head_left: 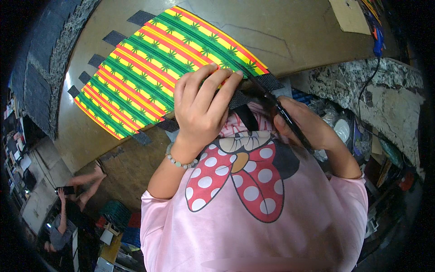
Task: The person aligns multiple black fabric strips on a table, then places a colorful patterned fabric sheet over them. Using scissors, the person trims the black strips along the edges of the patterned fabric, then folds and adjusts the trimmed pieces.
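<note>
Left hand (201, 106) pins the striped fabric (154, 68) and strap (238, 97) on the table (294, 31). Right hand (308, 127), grip closed on scissors (281, 111), should cut close, clear of fingers.

Bright, even light falls from above onto the smooth tan worktop (294, 31), which shows a pale sheen near its left rim. The striped green, yellow and red woven fabric panel (154, 72) is sharp and vividly coloured, without glare. The hands cast only soft, short shadows on it. The fisheye lens bends straight edges strongly, and the corners fade to black vignette. The lower left area, with a seated person (63, 217), is dimmer and slightly soft. A faint smear blurs the pale pink printed shirt (253, 235) near the bottom edge.
</note>
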